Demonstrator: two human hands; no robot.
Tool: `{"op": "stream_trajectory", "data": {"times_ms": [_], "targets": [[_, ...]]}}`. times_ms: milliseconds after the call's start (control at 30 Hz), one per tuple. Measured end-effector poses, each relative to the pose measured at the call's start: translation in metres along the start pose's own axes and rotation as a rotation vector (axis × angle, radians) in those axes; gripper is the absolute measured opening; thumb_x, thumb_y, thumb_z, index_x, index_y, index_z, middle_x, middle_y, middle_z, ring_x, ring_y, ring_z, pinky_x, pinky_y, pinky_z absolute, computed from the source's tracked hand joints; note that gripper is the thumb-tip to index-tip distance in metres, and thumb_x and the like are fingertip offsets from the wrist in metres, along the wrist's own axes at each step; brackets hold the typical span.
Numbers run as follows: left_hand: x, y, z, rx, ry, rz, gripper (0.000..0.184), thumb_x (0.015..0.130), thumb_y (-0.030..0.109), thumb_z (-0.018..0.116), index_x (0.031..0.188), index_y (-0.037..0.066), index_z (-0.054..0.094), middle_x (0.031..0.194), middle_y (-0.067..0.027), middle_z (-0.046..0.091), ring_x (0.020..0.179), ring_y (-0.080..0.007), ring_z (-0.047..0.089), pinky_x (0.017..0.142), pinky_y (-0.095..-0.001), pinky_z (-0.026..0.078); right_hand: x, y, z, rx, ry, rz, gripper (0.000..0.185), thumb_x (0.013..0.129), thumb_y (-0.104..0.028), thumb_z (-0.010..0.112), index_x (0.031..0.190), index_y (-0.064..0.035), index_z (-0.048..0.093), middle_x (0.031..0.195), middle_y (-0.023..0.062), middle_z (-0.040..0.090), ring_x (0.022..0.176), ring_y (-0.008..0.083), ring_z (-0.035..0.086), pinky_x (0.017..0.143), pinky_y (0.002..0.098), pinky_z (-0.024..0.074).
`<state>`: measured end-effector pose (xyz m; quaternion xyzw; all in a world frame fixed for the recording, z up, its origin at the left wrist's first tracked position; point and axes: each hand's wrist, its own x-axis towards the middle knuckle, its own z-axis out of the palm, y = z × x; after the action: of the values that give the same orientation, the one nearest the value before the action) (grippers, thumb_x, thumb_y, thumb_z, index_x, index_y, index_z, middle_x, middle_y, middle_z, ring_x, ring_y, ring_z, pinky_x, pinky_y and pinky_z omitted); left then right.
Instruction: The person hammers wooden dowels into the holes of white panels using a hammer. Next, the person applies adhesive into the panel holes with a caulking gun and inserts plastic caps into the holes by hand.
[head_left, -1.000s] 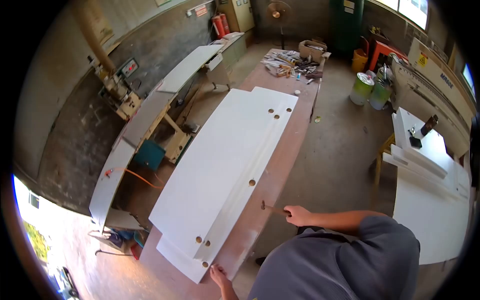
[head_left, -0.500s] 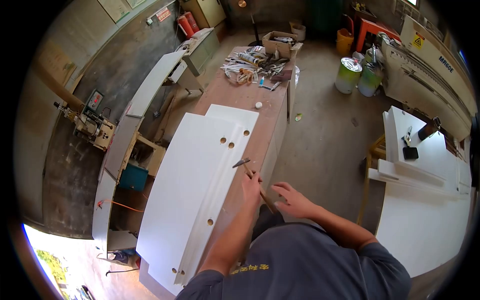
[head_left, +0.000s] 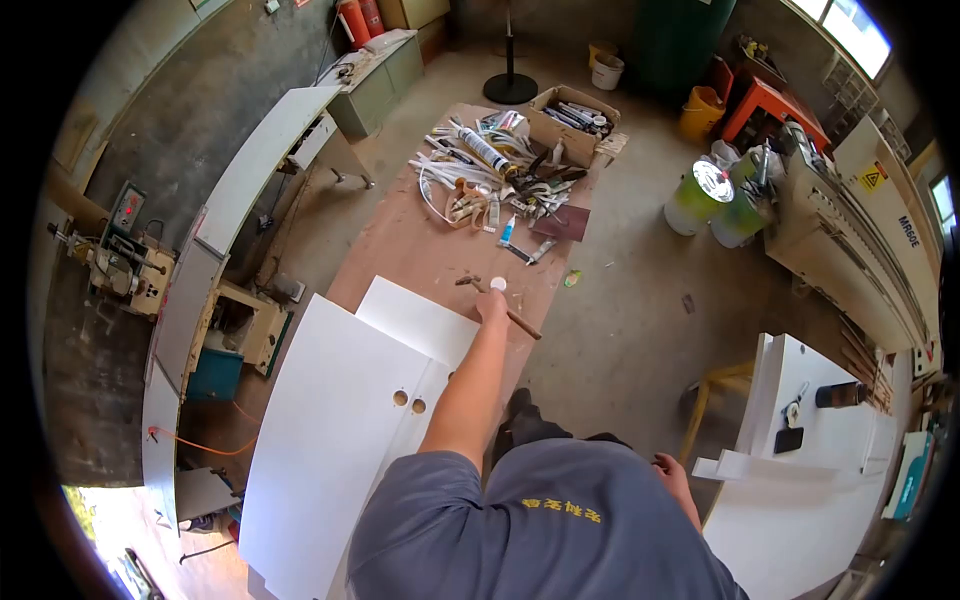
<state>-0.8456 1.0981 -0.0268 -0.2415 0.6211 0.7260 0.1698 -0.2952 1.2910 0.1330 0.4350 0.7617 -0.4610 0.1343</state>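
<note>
Over the brown worktable (head_left: 385,238), my left hand (head_left: 490,303) is closed round the wooden handle of a hammer (head_left: 525,325), whose head points to the left. A small white round lid (head_left: 498,284) is right by my fingers. Below and left of this hand lie white panels (head_left: 330,430), one with round holes. My right hand (head_left: 675,478) hangs low beside my body, its fingers loosely apart and nothing visible in them.
Tubes, strips and tools (head_left: 490,165) are heaped at the table's far end near a cardboard box (head_left: 575,125). Paint buckets (head_left: 698,195) stand on the floor. At the right, a white-topped table (head_left: 790,510) bears a phone (head_left: 789,440) and a dark jar (head_left: 842,395).
The hammer passed from my right hand to my left, which has reached farther along the table. My right hand has dropped to my side. The view has shifted toward the table's far end.
</note>
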Motion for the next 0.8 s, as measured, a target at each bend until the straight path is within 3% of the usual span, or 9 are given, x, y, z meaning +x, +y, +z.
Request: {"op": "stream_trajectory", "data": {"times_ms": [33, 100, 200, 333, 400, 433, 500, 700, 800], "targets": [[-0.007, 0.015, -0.006, -0.002, -0.003, 0.006, 0.028, 0.086, 0.013, 0.06, 0.103, -0.009, 0.056, 0.105, -0.0282, 0.065, 0.097, -0.0409, 0.065, 0.083, -0.0487, 0.052, 0.001, 0.013, 0.002, 0.06, 0.035, 0.02, 0.043, 0.092, -0.017, 0.064, 0.129, 0.0016, 0.057, 0.11, 0.019, 0.071, 0.099, 0.0285, 0.069, 0.087, 0.0364, 0.0536], [0.019, 0.024, 0.002, 0.448, 0.31, 0.313, 0.03, 0.084, 0.014, 0.063, 0.106, -0.006, 0.056, 0.11, -0.0282, 0.061, 0.1, -0.0415, 0.063, 0.084, -0.0494, 0.051, 0.045, 0.003, -0.013, 0.045, 0.004, 0.033, 0.041, 0.092, -0.016, 0.063, 0.129, 0.0021, 0.058, 0.111, 0.019, 0.07, 0.099, 0.0269, 0.069, 0.087, 0.0363, 0.0534], [0.018, 0.055, 0.004, 0.722, 0.587, 0.315, 0.037, 0.083, 0.014, 0.066, 0.112, -0.005, 0.054, 0.122, -0.0287, 0.055, 0.11, -0.0426, 0.057, 0.089, -0.0497, 0.049, 0.085, -0.023, -0.036, 0.07, -0.089, 0.061, 0.041, 0.092, -0.016, 0.063, 0.128, 0.0022, 0.059, 0.11, 0.0189, 0.07, 0.1, 0.0251, 0.068, 0.087, 0.0361, 0.053], [0.007, 0.076, 0.023, 0.979, 0.63, 0.383, 0.046, 0.082, 0.015, 0.068, 0.12, -0.003, 0.051, 0.132, -0.0252, 0.051, 0.119, -0.0402, 0.053, 0.097, -0.0477, 0.045, 0.154, -0.023, -0.07, 0.09, -0.116, -0.039, 0.039, 0.092, -0.016, 0.062, 0.128, 0.0008, 0.06, 0.109, 0.0187, 0.07, 0.099, 0.0239, 0.068, 0.087, 0.036, 0.0529], [0.008, 0.103, 0.068, 0.978, 1.028, 0.617, 0.044, 0.084, 0.014, 0.066, 0.124, 0.001, 0.054, 0.13, -0.0202, 0.053, 0.121, -0.0381, 0.051, 0.103, -0.0464, 0.042, 0.236, -0.033, -0.114, 0.008, -0.132, -0.075, 0.039, 0.092, -0.016, 0.063, 0.127, -0.0001, 0.061, 0.109, 0.018, 0.071, 0.098, 0.025, 0.069, 0.087, 0.036, 0.0533], [0.019, 0.114, 0.08, 0.975, 1.042, 0.612, 0.044, 0.084, 0.014, 0.066, 0.124, 0.001, 0.054, 0.13, -0.0202, 0.053, 0.121, -0.0381, 0.051, 0.103, -0.0464, 0.042, 0.253, -0.034, -0.132, 0.002, -0.141, -0.084, 0.039, 0.092, -0.016, 0.063, 0.127, -0.0001, 0.061, 0.109, 0.018, 0.071, 0.098, 0.025, 0.069, 0.087, 0.036, 0.0533], [0.055, 0.144, 0.093, 1.003, 0.565, 0.849, 0.038, 0.084, 0.01, 0.063, 0.122, 0.009, 0.059, 0.128, -0.0152, 0.056, 0.12, -0.0355, 0.052, 0.102, -0.0455, 0.043, 0.287, -0.035, -0.163, 0.007, -0.085, -0.118, 0.038, 0.09, -0.015, 0.064, 0.125, 0.0, 0.062, 0.107, 0.0173, 0.072, 0.096, 0.0256, 0.069, 0.086, 0.0358, 0.0537], [0.138, 0.16, 0.134, 1.306, 0.389, 0.591, 0.018, 0.084, 0.01, 0.061, 0.098, 0.012, 0.073, 0.121, -0.0127, 0.062, 0.111, -0.033, 0.059, 0.092, -0.0458, 0.049, 0.355, -0.06, -0.258, -0.176, -0.187, -0.06, 0.037, 0.088, -0.012, 0.06, 0.122, 0.0015, 0.063, 0.101, 0.019, 0.072, 0.087, 0.0251, 0.071, 0.08, 0.0353, 0.0553], [0.137, 0.163, 0.136, 1.281, 0.391, 0.628, 0.015, 0.083, 0.013, 0.063, 0.092, 0.011, 0.075, 0.112, -0.0139, 0.065, 0.105, -0.0335, 0.062, 0.087, -0.0449, 0.052, 0.379, -0.075, -0.281, -0.312, -0.195, -0.114, 0.037, 0.089, -0.014, 0.06, 0.122, 0.0024, 0.063, 0.1, 0.0193, 0.072, 0.087, 0.0257, 0.071, 0.08, 0.036, 0.0557]]}}
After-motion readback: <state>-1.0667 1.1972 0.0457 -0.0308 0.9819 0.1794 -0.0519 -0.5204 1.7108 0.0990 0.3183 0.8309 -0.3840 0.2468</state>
